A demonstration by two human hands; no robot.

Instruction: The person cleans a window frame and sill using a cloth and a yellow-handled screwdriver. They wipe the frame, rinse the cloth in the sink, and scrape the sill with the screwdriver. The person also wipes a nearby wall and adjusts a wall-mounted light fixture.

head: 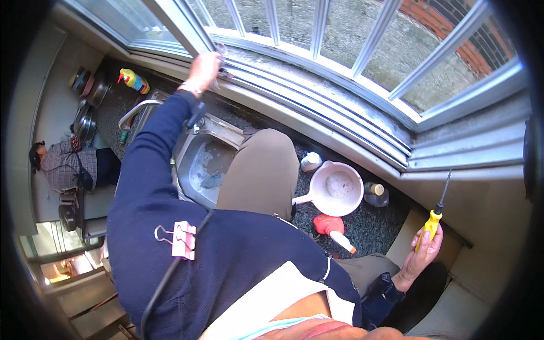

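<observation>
My left hand (203, 72) is stretched out to the edge of the sliding window sash (180, 25). A crumpled greyish rag (223, 63) sticks out past its fingers, over the window track (297, 102). How the fingers wrap it is partly hidden. On the far right, my right hand (423, 255) grips a screwdriver (432, 223) by its yellow handle. The screwdriver's thin metal shaft points up toward the corner of the sill, and its tip shows against the wall there. My bent knee (263, 170) rises beside the steel sink (187, 170), which holds cloudy water.
On the dark speckled counter (306, 238) are a pink handled basin (340, 182), a red spray bottle (329, 224), a white bottle (311, 161) and a clear bottle (376, 195). A yellow bottle (135, 80) stands beyond the faucet (136, 112). Bars (318, 29) cross the window. Another person (68, 165) is at left.
</observation>
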